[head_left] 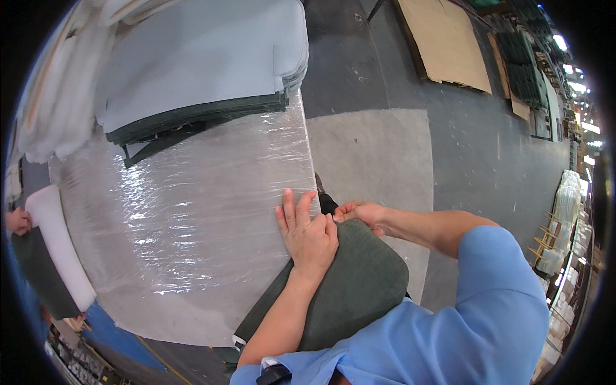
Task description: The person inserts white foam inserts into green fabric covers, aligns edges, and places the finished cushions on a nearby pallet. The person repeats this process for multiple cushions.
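Observation:
A dark green carpet-like mat (362,279) lies bent over the corner of the plastic-wrapped table (212,250), right against my body. My left hand (308,237) rests at the table's right edge, its fingers spread on the wrap and its thumb by the mat's far edge. The left forearm crosses over the mat. Just to the right, my right hand (364,215) pinches that far edge between bent fingers. The fingertips of the right hand are partly hidden by the mat.
A stack of green mats with pale backing (212,58) stands on the table's far side, beside white rolled material (70,96). At far left another person's hand (18,221) holds a white-and-green piece (61,256). Brown cardboard (446,45) sits beyond, at upper right.

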`<state>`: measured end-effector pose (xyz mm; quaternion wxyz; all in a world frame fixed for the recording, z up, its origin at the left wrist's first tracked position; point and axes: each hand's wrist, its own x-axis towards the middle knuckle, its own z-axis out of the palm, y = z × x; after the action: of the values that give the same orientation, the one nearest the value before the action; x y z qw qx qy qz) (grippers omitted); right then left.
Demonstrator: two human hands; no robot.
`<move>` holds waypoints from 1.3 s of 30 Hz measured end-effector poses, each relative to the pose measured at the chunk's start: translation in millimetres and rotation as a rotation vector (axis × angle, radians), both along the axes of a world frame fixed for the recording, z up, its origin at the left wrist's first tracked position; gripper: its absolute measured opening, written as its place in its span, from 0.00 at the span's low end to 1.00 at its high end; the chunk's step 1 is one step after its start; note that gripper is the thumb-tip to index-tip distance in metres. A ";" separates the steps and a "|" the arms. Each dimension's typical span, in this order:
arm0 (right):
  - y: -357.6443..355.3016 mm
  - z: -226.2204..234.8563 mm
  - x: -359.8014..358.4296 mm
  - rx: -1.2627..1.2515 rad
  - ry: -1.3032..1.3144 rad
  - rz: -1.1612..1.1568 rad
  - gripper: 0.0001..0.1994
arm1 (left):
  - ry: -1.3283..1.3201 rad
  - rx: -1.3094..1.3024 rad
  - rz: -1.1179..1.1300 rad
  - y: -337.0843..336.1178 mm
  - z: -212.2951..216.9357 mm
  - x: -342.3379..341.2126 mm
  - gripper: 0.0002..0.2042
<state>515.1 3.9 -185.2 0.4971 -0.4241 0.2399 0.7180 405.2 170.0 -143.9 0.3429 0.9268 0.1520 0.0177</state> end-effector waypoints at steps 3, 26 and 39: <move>3.5 -11.6 -2.0 0.055 0.067 0.015 0.09 | -0.012 0.011 -0.001 -0.3 -1.5 -0.2 0.11; 8.3 -21.4 -8.7 0.123 0.185 0.101 0.07 | 0.043 -0.029 -0.202 17.5 1.9 -20.0 0.10; 4.2 -29.4 -21.5 0.205 0.031 0.245 0.16 | 0.054 0.066 -0.254 20.8 -1.2 -30.7 0.09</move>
<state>493.6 8.1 -214.6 0.4426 -0.3859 0.1194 0.8005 374.4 190.7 -145.1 0.3077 0.9495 0.0418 -0.0459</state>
